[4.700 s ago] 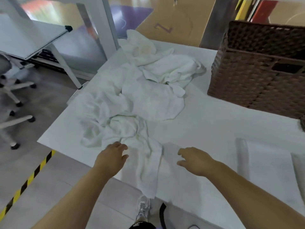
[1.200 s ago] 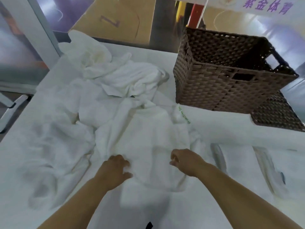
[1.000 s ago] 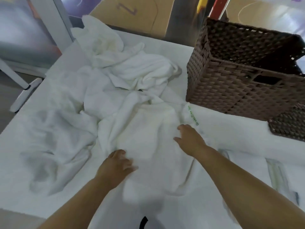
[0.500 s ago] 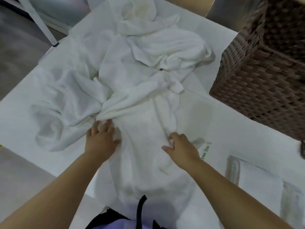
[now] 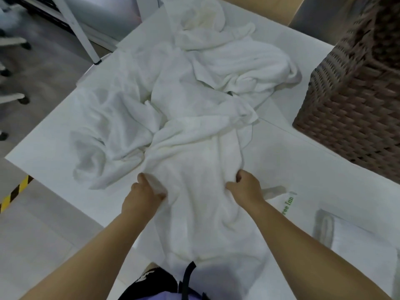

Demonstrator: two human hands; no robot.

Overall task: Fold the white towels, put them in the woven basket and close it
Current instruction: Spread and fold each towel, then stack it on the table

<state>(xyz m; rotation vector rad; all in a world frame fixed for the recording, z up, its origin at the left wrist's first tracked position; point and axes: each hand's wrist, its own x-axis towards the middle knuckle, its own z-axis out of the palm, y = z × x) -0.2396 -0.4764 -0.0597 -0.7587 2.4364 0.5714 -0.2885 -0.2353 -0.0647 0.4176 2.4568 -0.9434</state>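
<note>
A white towel (image 5: 194, 176) is laid lengthwise on the table (image 5: 49, 163), with its near end draped over the table edge. Its left side is gripped by the curled fingers of the left hand (image 5: 144, 197). Its right side is gripped by the curled fingers of the right hand (image 5: 246, 187). Other crumpled towels (image 5: 227, 68) are heaped directly behind it. The woven basket (image 5: 357, 100) is positioned at the far right of the table.

Woven basket (image 5: 355, 109) cut off at rt edge & blurred, green lettering (image 5: 289, 205) partly covered, maybe reads "ree Inn", left hand (image 5: 142, 198) & right hand (image 5: 246, 187) w/ fingertips tucked into towel (image 5: 201, 213) folds
</note>
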